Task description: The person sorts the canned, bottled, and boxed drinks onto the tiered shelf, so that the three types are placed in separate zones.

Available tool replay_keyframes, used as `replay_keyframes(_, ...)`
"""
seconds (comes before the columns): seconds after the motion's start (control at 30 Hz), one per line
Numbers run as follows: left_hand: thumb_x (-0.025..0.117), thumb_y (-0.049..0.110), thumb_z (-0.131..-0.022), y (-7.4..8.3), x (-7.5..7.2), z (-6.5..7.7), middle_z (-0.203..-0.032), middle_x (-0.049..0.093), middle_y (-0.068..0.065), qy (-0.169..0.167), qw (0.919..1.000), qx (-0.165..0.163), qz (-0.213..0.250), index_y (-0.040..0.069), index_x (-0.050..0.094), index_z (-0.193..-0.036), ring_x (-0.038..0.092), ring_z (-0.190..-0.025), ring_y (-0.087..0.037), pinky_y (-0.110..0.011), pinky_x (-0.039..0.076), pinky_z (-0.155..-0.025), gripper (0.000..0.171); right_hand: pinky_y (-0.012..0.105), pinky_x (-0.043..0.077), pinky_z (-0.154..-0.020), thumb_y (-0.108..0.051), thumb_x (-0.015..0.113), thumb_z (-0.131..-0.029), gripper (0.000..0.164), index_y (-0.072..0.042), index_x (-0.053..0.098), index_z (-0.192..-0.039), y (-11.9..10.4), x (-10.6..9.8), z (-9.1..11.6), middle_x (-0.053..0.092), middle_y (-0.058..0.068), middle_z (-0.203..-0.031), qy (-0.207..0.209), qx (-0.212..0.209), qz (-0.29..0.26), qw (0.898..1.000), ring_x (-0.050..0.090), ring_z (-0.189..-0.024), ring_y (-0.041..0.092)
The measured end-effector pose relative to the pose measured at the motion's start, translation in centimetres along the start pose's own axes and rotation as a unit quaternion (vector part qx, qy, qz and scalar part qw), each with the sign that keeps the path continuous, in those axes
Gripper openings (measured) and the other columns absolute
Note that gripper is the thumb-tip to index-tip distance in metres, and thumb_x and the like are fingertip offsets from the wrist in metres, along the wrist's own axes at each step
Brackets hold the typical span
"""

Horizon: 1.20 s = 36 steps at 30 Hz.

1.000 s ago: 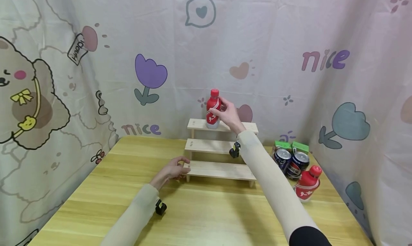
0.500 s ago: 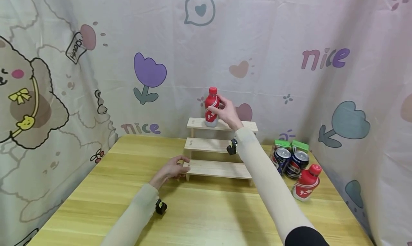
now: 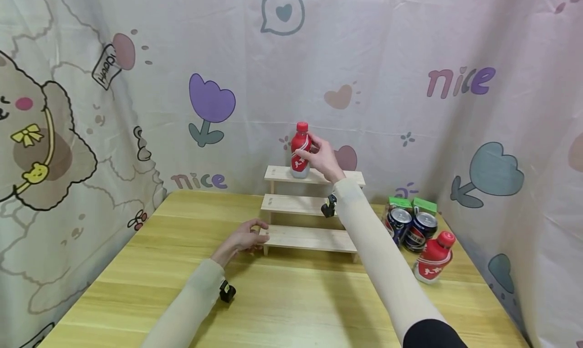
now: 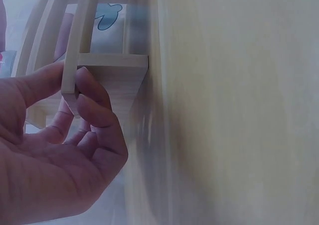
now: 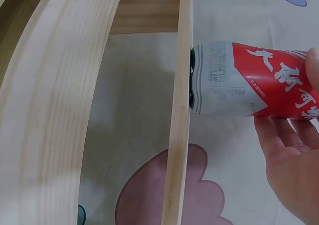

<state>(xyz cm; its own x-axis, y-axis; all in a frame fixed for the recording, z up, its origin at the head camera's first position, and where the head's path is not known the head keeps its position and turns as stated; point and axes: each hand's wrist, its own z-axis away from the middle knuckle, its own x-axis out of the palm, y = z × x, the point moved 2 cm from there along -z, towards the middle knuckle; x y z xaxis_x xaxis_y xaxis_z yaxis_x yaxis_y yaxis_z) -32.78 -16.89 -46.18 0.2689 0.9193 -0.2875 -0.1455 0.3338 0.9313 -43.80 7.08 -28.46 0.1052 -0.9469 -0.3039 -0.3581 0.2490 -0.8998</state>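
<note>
So, the held bottle (image 5: pixel 249 80) (contents hidden) touches the top shelf (image 3: pixel 280 174).

Bottle (image 3: pixel 300 143) red-and-white; shelf (image 3: pixel 305 237) pale, wood-grained; cans (image 3: pixel 419 234) dark blue.

The tabletop (image 3: pixel 282 302) is pale yellow wood with streaky grain, and there's whitish printed cloth (image 3: pixel 282 85) hanging behind it and along both its sides, kinda wrinkly. Left of the tabletop you get a big cartoon animal (image 3: pixel 41 150) with a yellow bow. Behind the tabletop there's a purple tulip (image 3: pixel 211 102), plus a speech bubble (image 3: pixel 283 12) with a heart, high above the tabletop. A blue-grey tulip (image 3: pixel 496 170) sits to its right. Light's pretty soft, just blurry shadows on the tabletop.
</note>
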Motion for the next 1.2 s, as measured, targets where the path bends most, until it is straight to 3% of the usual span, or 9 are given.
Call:
replay_keyframes(0.9, 0.07, 0.014, -0.09, 0.15, -0.08, 0.13, -0.075, 0.06, -0.005, -0.002, 1.0, -0.005, 0.002, 0.012, 0.056, -0.121, 0.054, -0.06, -0.018, -0.027, 0.039, -0.05, 0.034, 0.043, 0.047, -0.104, -0.023, 0.073, -0.089, 0.071, -0.025, 0.038, -0.151, 0.26, 0.15, -0.04, 0.055, 0.007, -0.141, -0.005, 0.004, 0.001, 1.0, 0.053, -0.129, 0.025)
replay_keyframes(1.2, 0.07, 0.014, -0.09, -0.04, 0.0, 0.07, -0.075, 0.059, -0.004, 0.001, 1.0, 0.0, 0.004, 0.012, 0.056, -0.121, 0.06, -0.063, -0.02, -0.027, 0.038, -0.05, 0.034, 0.043, 0.046, -0.104, -0.024, 0.074, -0.089, 0.073, -0.027, 0.037, -0.151, 0.29, 0.09, 0.1, 0.054, 0.007, -0.142, 0.0, -0.004, 0.004, 1.0, 0.053, -0.129, 0.027)
